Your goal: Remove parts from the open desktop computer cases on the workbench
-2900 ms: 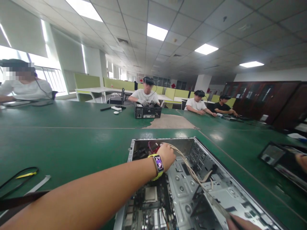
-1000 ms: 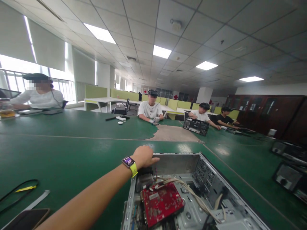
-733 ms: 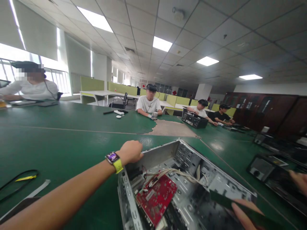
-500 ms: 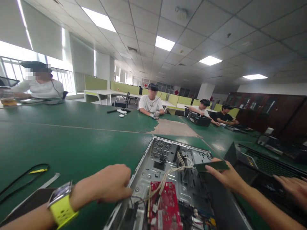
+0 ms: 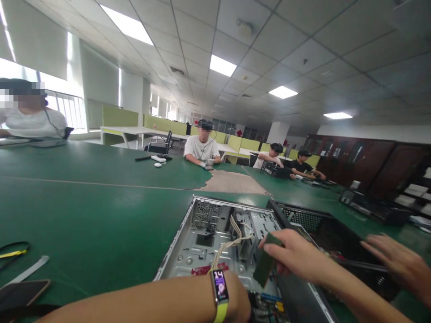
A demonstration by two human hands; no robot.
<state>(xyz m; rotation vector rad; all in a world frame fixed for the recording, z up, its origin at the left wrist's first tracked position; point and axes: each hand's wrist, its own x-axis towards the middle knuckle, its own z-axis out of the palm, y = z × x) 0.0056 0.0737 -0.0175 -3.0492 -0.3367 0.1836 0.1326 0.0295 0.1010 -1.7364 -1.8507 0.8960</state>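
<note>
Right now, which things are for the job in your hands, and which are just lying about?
Seem for the job:
- open case
- green board, in the right hand
- red card, mostly hidden
- pale cables

Seem just lying about:
- yellow-tagged cord
- pale strip
- dark flat thing

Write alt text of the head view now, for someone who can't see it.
The person's right hand holds a thin green board over an open computer case, while the left hand, wearing a yellow-strapped watch, is over its near part. At right, another person's hand is near a black case; co-workers sit around the green table.
</note>
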